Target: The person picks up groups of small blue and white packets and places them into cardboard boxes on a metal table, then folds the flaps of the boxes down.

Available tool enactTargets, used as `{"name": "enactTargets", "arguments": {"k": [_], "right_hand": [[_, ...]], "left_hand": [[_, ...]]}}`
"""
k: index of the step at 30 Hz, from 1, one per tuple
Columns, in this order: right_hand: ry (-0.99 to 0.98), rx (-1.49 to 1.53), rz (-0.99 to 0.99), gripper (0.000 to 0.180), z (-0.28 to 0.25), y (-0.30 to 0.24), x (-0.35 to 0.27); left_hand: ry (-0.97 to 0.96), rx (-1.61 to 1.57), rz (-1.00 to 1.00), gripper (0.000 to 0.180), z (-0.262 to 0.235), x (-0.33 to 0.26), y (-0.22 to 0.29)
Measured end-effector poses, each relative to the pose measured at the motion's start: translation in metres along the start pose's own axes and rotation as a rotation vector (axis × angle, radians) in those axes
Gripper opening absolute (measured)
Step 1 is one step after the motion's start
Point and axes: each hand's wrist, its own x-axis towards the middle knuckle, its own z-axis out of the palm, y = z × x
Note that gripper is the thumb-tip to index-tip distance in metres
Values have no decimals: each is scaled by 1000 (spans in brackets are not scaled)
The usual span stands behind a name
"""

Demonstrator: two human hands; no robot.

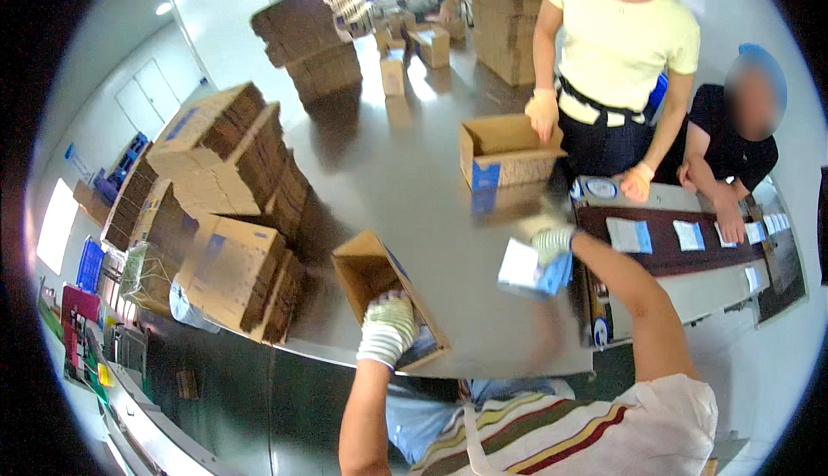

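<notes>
My left hand (pixel 390 328), in a white-and-green striped glove, reaches into an open cardboard box (pixel 352 271) near the table's front edge. Its fingers are hidden down in the box, so their grip cannot be read. Something bluish-white (pixel 423 343) lies in the box beside that hand. Farther right, my right hand (pixel 552 241), gloved alike and slightly blurred, is closed on several blue-and-white packets (pixel 539 272) above the table, next to the conveyor's end. Whether the packets touch the table I cannot tell.
Cardboard stacks (pixel 233 260) stand on the left of the metal table (pixel 405 191), more at the back. Across from me a co-worker touches another open box (pixel 509 153). At right a conveyor belt (pixel 660 252) carries blue-and-white packets, with a second co-worker's hand over it.
</notes>
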Motion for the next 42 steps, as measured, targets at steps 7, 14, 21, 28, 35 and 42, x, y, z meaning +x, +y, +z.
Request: {"name": "enactTargets", "arguments": {"k": [7, 14, 21, 28, 35, 42], "right_hand": [[-10, -47, 154, 81, 35, -130, -11], [508, 1480, -605, 60, -83, -207, 55], [550, 406, -168, 79, -92, -233, 140], [456, -104, -104, 78, -92, -252, 148], [378, -142, -113, 96, -74, -214, 155], [851, 250, -376, 66, -115, -259, 62]], "left_hand": [[-28, -101, -42, 45, 5, 7, 3], [-143, -39, -59, 50, -8, -3, 2], [-182, -136, -23, 48, -11, 17, 16], [-315, -133, -73, 43, -25, 9, 14], [-88, -51, 89, 36, 7, 20, 22], [-158, -128, 6, 41, -9, 9, 11]]}}
